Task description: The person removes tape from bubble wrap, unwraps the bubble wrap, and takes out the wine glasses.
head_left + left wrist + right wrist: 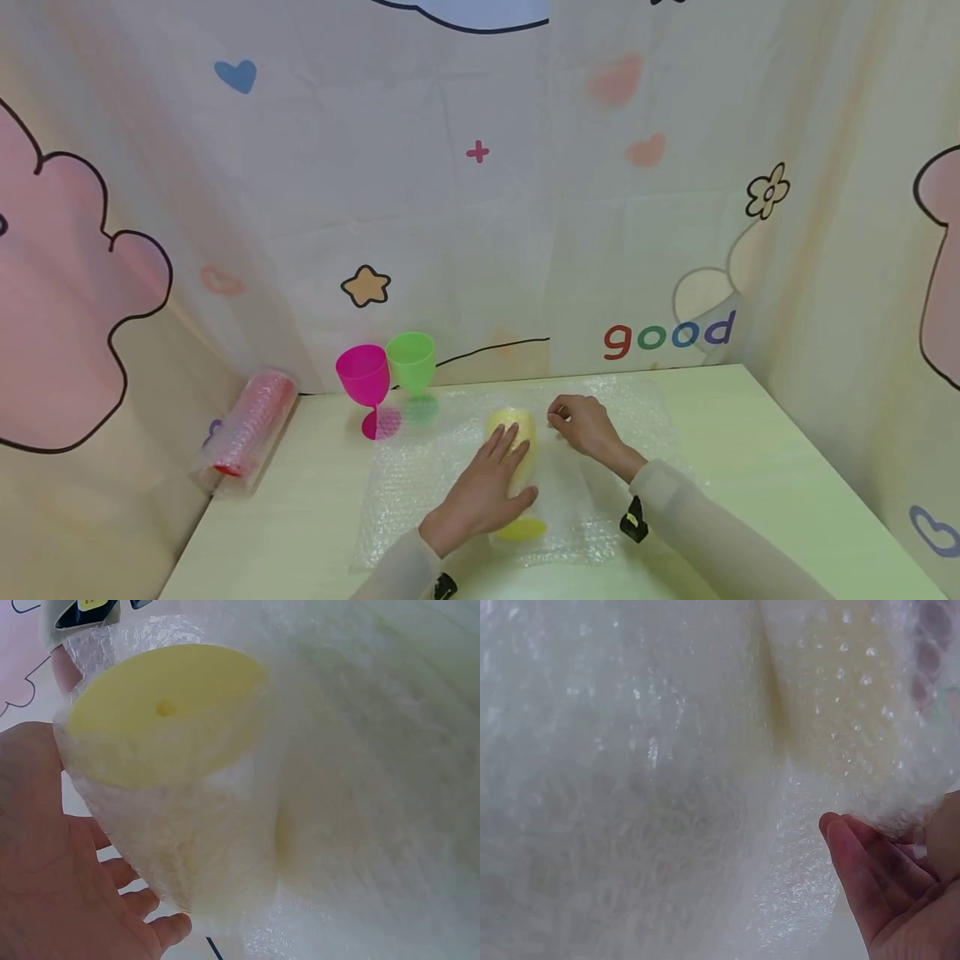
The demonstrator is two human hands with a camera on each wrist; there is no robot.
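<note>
A yellow plastic goblet (522, 527) lies on its side on a sheet of bubble wrap (420, 483), its round foot toward me. In the left wrist view a layer of the wrap covers the cup and part of the yellow foot (165, 682). My left hand (483, 492) rests over the covered cup with its fingers extended. To the right of the goblet's bowl, my right hand (588, 427) pinches the bubble wrap, its fingers bent. The right wrist view has those fingers (862, 874) at the edge of the wrap, beside the covered bowl.
A magenta goblet (365, 375) and a green goblet (412, 360) stand at the back left, their feet partly under the wrap's far corner. A bubble-wrapped pink-red bundle (255, 421) lies at the table's left edge. Printed curtains (465, 233) hang behind and at both sides.
</note>
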